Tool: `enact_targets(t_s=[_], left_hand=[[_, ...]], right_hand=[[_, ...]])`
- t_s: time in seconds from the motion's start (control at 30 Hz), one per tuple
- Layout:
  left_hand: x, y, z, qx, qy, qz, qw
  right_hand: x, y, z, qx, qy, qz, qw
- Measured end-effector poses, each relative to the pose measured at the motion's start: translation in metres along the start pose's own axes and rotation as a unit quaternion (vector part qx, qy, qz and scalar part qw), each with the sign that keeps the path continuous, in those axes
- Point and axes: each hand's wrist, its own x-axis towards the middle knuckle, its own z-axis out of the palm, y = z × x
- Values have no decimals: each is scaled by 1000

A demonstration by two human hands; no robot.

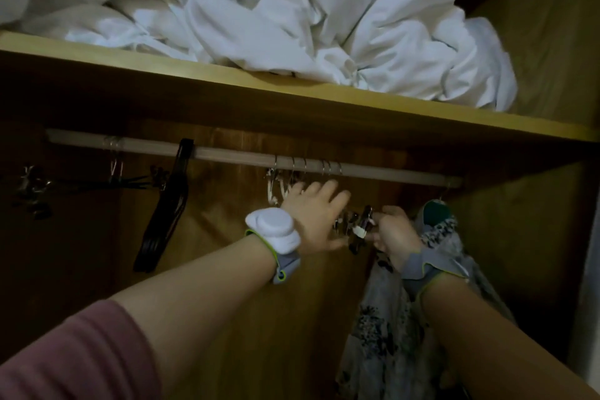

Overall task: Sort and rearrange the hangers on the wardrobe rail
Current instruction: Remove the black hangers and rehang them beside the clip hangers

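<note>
Both hands at the bunched clip hangers (354, 227), centre-right under the wardrobe rail (246, 156).
Right hand (394, 232) pinches the bundle; left hand (313, 214) lies flat, fingers straight. Light, stiff, tangle-prone: probably best lifted by the hooks (305, 166).

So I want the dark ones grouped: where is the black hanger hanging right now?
In the head view, the black hanger hangs left of centre on the rail, tilted, alone, well left of the left hand.

Clip hangers (355, 230) hang bunched right of the rail (227, 153); a dark hanger (168, 208) hangs tilted further left
</note>
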Motion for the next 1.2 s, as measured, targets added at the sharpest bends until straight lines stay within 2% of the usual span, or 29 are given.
enact_targets(t_s=[0.2, 0.3, 0.4, 0.57, 0.63, 0.77, 0.93, 1.03, 1.2], left_hand=[[10, 11, 19, 50, -11, 25, 998], [14, 12, 22, 66, -4, 19, 998], [16, 4, 23, 57, -6, 0, 998], [9, -11, 27, 47, -26, -5, 999], [5, -17, 28, 51, -31, -14, 998], [3, -27, 27, 72, -31, -40, 996], [3, -30, 24, 115, -32, -55, 991], [2, -30, 19, 141, -33, -51, 988], [2, -34, 11, 152, -41, -49, 986]], right_hand=[[-9, -1, 6, 77, -99, -11, 992], [-10, 2, 7, 20, -98, -78, 992], [-9, 6, 9, -65, -52, -155, 984], [-21, 11, 20, 16, -151, -26, 988], [-24, 14, 28, 19, -166, -31, 986], [-24, 10, 43, 7, -107, -99, 989], [-16, -6, 52, -130, -24, -200, 971], [-10, -13, 56, -172, 21, -220, 960], [4, -17, 58, -174, 54, -210, 961]])
